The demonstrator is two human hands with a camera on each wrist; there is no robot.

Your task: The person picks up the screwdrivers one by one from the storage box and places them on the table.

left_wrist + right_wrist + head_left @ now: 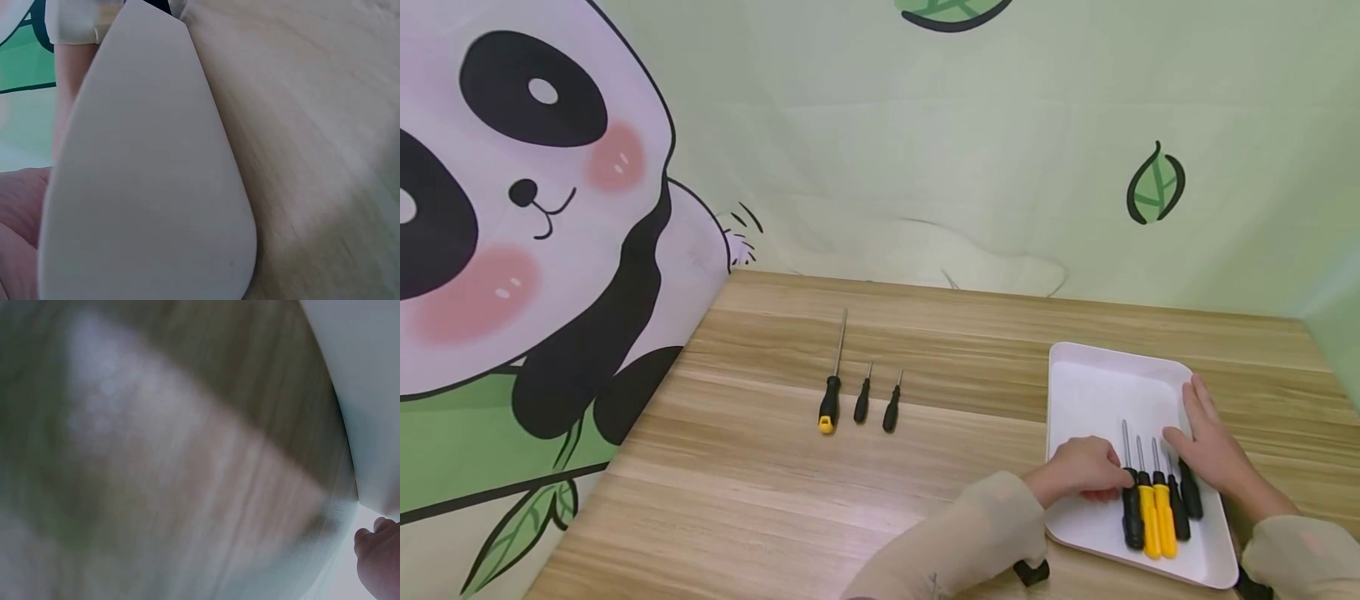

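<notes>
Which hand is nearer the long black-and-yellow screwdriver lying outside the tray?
Left. The left hand is over the left half of the white tray, to the right of the screwdriver; the right hand is farther off, at the tray's right side.

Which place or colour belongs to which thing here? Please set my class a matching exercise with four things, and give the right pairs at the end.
Things
1. Tray
2. Two yellow-handled screwdrivers
3. Longest screwdriver on the table
4. Right hand

Places and colours
A. At the right edge of the container
B. Black handle with a yellow end
C. White
D. Side by side, with black-handled screwdrivers on either side

Right pairs
1-C, 2-D, 3-B, 4-A
</notes>
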